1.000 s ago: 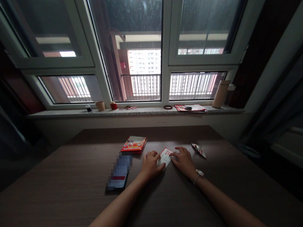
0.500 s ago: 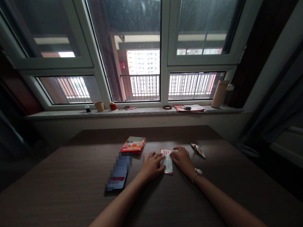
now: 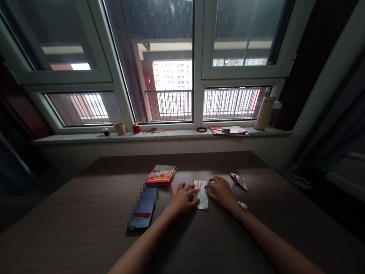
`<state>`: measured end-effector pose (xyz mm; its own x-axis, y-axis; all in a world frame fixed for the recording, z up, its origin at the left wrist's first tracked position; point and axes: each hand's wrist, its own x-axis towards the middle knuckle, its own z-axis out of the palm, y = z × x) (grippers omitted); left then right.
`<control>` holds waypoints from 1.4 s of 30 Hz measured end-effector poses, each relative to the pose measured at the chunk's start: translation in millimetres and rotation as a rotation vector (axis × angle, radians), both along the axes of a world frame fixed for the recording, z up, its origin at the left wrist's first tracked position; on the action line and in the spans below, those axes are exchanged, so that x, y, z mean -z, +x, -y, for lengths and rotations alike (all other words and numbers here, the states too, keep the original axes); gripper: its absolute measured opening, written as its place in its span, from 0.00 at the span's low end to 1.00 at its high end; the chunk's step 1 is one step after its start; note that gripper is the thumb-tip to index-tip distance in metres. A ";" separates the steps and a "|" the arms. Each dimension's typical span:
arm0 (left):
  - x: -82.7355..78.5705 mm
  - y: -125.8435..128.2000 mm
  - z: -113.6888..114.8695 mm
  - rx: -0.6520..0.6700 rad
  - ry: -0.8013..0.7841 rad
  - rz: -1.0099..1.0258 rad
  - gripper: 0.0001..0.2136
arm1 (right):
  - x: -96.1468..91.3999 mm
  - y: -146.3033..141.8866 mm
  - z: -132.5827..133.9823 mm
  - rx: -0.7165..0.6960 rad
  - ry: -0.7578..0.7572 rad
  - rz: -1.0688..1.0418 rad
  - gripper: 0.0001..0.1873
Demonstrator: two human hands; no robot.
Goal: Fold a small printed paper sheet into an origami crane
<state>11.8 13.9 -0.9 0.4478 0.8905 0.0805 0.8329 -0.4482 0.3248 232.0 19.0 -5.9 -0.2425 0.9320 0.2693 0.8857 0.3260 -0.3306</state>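
A small white packet with red print and red ends (image 3: 202, 196) lies flat on the brown table, between my hands. My left hand (image 3: 184, 197) rests spread, its fingertips and thumb on the packet's left edge. From the other side my right hand (image 3: 221, 190) touches the right edge with its fingertips, fingers bent and apart. Neither hand lifts the packet. A bracelet (image 3: 241, 206) circles my right wrist. Beyond my right hand lies a crumpled, torn wrapper (image 3: 238, 181). Left of my left hand is a phone (image 3: 144, 211), its screen partly pixelated.
A stack of red printed booklets or packs (image 3: 161, 175) lies behind the phone. On the stone windowsill (image 3: 173, 136) stand a paper cup (image 3: 120, 129), a red jar (image 3: 136, 128) and a tan thermos (image 3: 264, 113). Scissors (image 3: 226, 130) rest on papers there.
My right wrist and forearm have shifted slightly to the right, the fingers staying by the packet. My left hand has moved barely to the left. The packet lies in the same place.
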 end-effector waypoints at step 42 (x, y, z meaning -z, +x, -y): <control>-1.3 -1.6 2.2 0.008 0.005 -0.051 0.22 | 3.0 14.0 11.1 -0.121 -0.114 -0.049 0.24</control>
<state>10.2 11.8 0.3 0.4587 0.8864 0.0620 0.8447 -0.4567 0.2792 246.0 7.9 -8.9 -0.3437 0.9221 0.1777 0.8242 0.3869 -0.4136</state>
